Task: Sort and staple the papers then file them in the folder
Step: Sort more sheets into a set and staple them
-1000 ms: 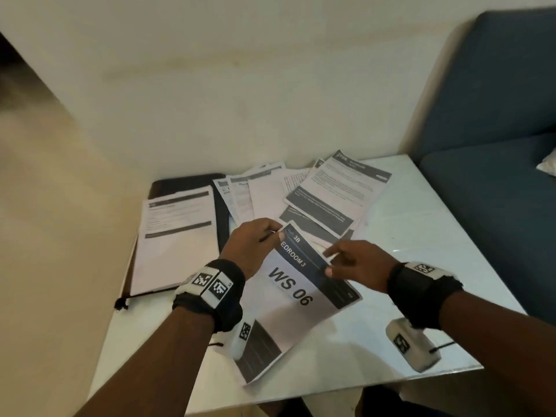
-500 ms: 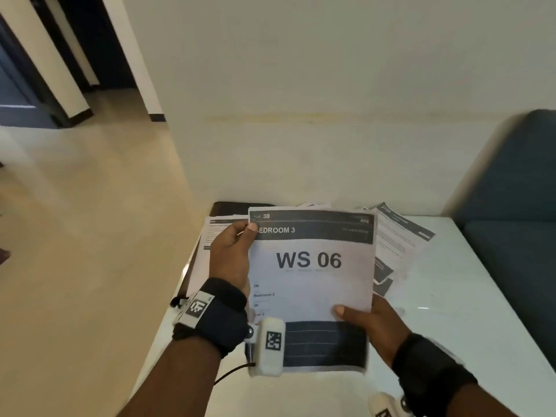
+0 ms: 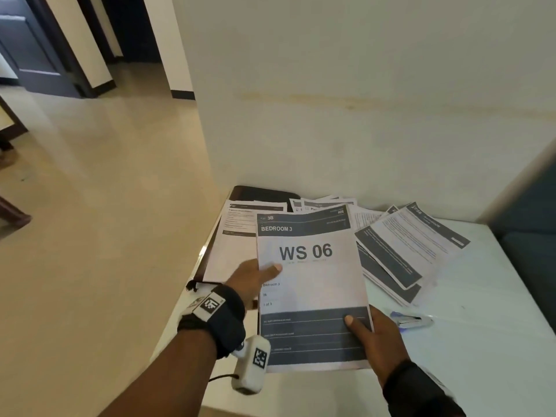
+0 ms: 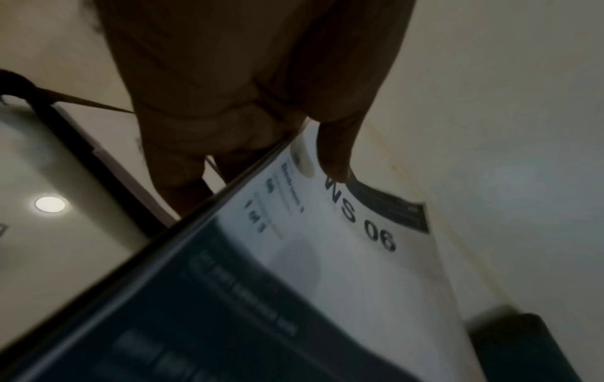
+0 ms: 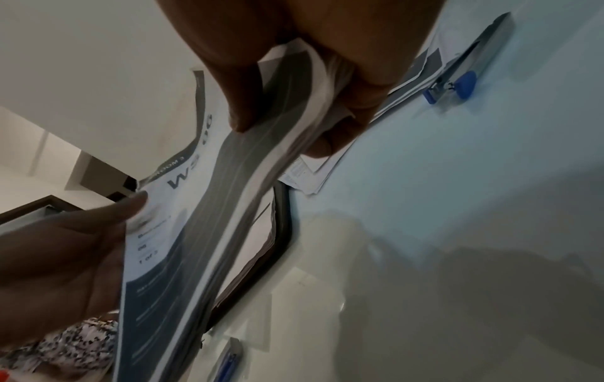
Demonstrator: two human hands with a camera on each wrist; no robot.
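Note:
A small sheaf of papers with "WS 06" and "BEDROOM 3" on its front sheet (image 3: 310, 284) (image 4: 343, 245) (image 5: 183, 206) is held up above the white table (image 3: 469, 350). My left hand (image 3: 255, 276) (image 4: 271, 144) pinches its left edge, thumb on the front. My right hand (image 3: 373, 335) (image 5: 294, 108) pinches the lower right corner, thumb on the dark band. More printed papers (image 3: 409, 251) lie fanned out at the back right. A black folder (image 3: 264, 194) with a sheet on it (image 3: 237, 236) lies at the back left. A blue and silver stapler (image 3: 412, 320) (image 5: 464, 62) rests right of my right hand.
The table stands in a corner against a cream wall (image 3: 361, 115). A dark blue sofa (image 3: 532, 245) is on the right. Tiled floor (image 3: 90, 236) drops away past the table's left edge, with a doorway at the far left.
The WS 06 sheaf came up off the table into both hands. My left hand then slid from its top left corner down to mid-edge, and the sheaf tilted back toward the table.

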